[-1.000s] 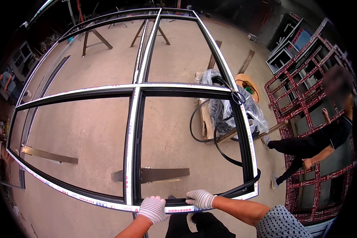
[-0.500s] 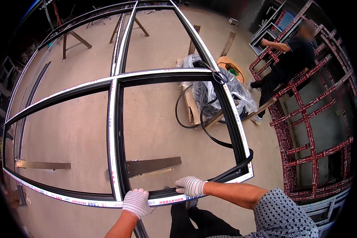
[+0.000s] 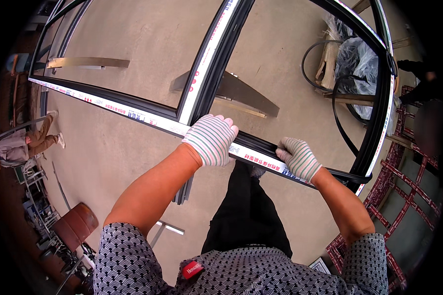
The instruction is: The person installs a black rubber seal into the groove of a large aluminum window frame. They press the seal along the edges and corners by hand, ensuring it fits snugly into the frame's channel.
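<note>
A large window frame [image 3: 108, 105] of dark bars faced with white printed film stretches out in front of me. My left hand [image 3: 209, 140], in a striped fingerless glove, is closed over its near bar, beside the joint with the crossbar [image 3: 209, 64]. Farther right on that bar, my right hand [image 3: 300, 158], gloved alike, has its fingers curled and pressed onto a black rubber strip [image 3: 261, 143] lying along the inner side. Near the right corner the strip bends into a loop [image 3: 364, 178]. The right fingertips are partly hidden.
Metal supports [image 3: 246, 96] stand below the frame. Beyond the right opening lie plastic-wrapped goods [image 3: 359, 59] on wood, with black strip hanging in loops. Red-wrapped frames [image 3: 403, 191] lean at right. Another person [image 3: 19, 147] is at far left, near a brown-red panel [image 3: 76, 226].
My view has swung down and to the left, bringing my torso and another person at left into sight. Both hands stay on the near bar, now a little farther apart.
</note>
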`<action>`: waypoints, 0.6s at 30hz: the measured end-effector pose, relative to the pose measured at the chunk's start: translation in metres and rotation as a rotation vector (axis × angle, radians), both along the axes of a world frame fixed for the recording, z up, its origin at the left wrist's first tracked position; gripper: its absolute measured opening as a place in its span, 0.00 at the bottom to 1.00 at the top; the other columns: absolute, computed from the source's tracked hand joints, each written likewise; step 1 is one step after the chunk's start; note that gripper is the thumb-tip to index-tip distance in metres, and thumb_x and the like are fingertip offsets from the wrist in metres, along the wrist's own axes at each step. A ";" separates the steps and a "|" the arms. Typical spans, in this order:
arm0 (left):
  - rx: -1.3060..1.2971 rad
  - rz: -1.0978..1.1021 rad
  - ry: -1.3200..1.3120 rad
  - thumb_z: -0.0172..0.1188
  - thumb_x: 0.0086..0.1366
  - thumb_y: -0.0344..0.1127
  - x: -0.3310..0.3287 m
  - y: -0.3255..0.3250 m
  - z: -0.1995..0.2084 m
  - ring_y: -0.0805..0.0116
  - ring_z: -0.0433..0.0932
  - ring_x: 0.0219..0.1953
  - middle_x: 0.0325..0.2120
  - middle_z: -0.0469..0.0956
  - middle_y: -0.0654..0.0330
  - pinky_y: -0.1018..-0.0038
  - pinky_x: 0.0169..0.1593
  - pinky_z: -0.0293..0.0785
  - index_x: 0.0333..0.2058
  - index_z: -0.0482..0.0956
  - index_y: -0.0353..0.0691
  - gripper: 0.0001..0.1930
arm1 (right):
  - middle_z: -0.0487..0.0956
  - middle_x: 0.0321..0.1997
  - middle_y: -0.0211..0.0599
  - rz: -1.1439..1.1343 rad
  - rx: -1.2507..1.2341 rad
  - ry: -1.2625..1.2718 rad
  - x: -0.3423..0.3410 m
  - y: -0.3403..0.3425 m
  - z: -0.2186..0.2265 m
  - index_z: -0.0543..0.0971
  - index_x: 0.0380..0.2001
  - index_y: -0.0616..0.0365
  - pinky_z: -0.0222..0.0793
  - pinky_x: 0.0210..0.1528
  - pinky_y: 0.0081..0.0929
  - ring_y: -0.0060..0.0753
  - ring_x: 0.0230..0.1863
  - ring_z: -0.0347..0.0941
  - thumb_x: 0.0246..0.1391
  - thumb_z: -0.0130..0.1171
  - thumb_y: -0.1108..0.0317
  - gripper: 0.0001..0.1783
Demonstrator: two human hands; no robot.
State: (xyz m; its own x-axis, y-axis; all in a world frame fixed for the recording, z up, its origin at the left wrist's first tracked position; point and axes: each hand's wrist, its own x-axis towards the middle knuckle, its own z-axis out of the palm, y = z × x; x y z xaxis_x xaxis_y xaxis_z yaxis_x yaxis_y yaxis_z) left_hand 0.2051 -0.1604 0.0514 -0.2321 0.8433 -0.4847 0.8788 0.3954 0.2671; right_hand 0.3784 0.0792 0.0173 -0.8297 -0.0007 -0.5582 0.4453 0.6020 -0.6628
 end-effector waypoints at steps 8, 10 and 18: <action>0.027 0.006 0.011 0.78 0.51 0.58 0.001 0.002 -0.007 0.56 0.82 0.44 0.36 0.80 0.55 0.62 0.52 0.77 0.40 0.83 0.39 0.29 | 0.81 0.33 0.55 -0.014 -0.042 0.016 -0.002 0.005 0.002 0.81 0.36 0.64 0.75 0.45 0.45 0.60 0.38 0.79 0.66 0.62 0.68 0.09; 0.021 0.019 0.005 0.78 0.51 0.58 0.003 0.000 -0.007 0.55 0.82 0.44 0.36 0.80 0.55 0.61 0.53 0.77 0.40 0.83 0.40 0.29 | 0.82 0.34 0.55 -0.013 -0.044 -0.002 -0.002 0.004 0.004 0.81 0.37 0.64 0.74 0.45 0.45 0.60 0.39 0.80 0.67 0.61 0.67 0.09; 0.060 0.033 0.065 0.77 0.49 0.58 0.002 -0.001 -0.004 0.55 0.82 0.42 0.35 0.80 0.55 0.61 0.50 0.77 0.37 0.83 0.40 0.28 | 0.81 0.34 0.55 -0.019 -0.043 0.015 0.000 0.004 0.003 0.81 0.37 0.64 0.74 0.44 0.44 0.59 0.39 0.80 0.67 0.61 0.67 0.10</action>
